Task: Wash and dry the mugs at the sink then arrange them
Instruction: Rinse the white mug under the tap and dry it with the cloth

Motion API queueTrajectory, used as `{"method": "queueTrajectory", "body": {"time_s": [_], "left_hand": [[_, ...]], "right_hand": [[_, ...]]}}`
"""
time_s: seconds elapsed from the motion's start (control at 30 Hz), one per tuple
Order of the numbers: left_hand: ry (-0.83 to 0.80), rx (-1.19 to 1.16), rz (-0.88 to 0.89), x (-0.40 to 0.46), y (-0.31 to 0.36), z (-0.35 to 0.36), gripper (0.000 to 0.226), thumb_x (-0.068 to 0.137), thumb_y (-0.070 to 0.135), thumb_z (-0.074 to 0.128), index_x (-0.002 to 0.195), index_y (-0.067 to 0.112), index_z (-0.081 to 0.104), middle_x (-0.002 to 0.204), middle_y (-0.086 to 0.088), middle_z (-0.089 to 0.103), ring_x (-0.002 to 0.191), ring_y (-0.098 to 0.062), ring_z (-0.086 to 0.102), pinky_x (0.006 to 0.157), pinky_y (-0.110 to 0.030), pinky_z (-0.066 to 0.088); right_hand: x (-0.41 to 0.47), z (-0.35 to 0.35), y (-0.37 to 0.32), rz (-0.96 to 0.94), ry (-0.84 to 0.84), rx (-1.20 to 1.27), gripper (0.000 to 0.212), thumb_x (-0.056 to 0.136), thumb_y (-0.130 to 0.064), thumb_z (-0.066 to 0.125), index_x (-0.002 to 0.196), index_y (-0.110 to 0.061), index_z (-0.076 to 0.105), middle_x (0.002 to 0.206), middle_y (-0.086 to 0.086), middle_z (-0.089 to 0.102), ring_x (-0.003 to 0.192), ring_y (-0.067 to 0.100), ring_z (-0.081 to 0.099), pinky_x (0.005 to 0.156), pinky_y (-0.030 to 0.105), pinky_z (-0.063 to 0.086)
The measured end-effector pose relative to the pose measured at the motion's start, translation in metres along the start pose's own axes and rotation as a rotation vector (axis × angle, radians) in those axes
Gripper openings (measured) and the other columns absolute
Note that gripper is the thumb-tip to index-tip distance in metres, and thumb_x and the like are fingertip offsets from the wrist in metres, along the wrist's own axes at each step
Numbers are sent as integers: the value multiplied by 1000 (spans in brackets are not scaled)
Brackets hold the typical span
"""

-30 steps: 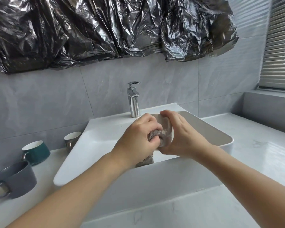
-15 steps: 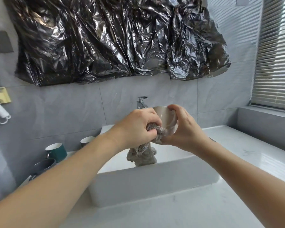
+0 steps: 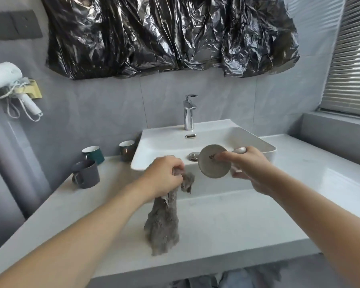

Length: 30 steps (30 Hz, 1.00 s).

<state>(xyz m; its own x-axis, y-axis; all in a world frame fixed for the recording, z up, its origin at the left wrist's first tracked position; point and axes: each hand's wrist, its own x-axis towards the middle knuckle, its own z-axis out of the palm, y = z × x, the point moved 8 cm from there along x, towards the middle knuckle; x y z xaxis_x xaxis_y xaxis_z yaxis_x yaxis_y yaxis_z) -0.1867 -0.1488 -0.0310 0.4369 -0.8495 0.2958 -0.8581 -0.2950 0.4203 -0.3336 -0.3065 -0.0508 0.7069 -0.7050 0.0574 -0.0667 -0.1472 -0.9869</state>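
Note:
My right hand (image 3: 247,169) holds a beige mug (image 3: 213,162) over the front edge of the white sink (image 3: 264,145), its round base turned towards me. My left hand (image 3: 164,175) is closed on a grey cloth (image 3: 163,221) that hangs down to the counter, a short gap left of the mug. Three more mugs stand on the counter left of the sink: a dark grey mug (image 3: 85,173), a green mug (image 3: 94,153) and a small brown mug (image 3: 127,149).
A chrome tap (image 3: 189,112) rises behind the basin. The white counter (image 3: 299,183) runs to both sides. A white hair dryer (image 3: 6,80) hangs on the left wall. Black plastic sheeting (image 3: 170,34) covers the wall above. Window blinds (image 3: 353,59) are at right.
The cloth has come out of the mug and the hands have separated. The mug has been turned so its base faces me, and both hands have dropped lower towards the counter.

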Motion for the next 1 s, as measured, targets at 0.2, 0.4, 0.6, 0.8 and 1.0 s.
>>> {"method": "queueTrajectory", "body": {"time_s": [0.2,0.4,0.6,0.8,1.0], "left_hand": [[-179,-43,31,4,0,35,73,75,38,77,141,36,46,135,18,48,119,-4,52,103,-28,43],[-314,-402,96,25,29,46,93,58,37,87,142,33,46,135,9,58,116,-7,63,102,-37,50],[-395,-601,117,31,29,42,68,78,-6,77,136,20,53,135,1,63,118,-17,64,99,-28,51],[-472,-733,91,35,24,41,57,80,1,73,130,24,57,133,2,65,115,-14,63,102,-27,48],[-493,-754,76,34,18,43,68,80,3,70,143,15,47,138,-1,61,126,-19,57,108,-30,44]], "right_hand": [[-14,-2,33,290,-72,79,29,84,-33,74,104,-13,66,81,6,63,71,22,66,85,43,57],[-13,5,44,347,-196,47,40,88,-39,68,115,-11,63,97,17,57,86,33,63,95,50,53],[-10,4,53,178,-374,82,82,66,-20,92,133,-13,46,128,10,62,105,24,71,91,42,59],[-7,3,35,-32,-275,-259,70,72,-25,87,122,-12,40,111,-2,58,94,6,64,71,14,54],[-5,4,29,-171,-214,-236,65,62,-13,93,112,-6,52,115,3,67,104,12,67,81,27,59]]}}
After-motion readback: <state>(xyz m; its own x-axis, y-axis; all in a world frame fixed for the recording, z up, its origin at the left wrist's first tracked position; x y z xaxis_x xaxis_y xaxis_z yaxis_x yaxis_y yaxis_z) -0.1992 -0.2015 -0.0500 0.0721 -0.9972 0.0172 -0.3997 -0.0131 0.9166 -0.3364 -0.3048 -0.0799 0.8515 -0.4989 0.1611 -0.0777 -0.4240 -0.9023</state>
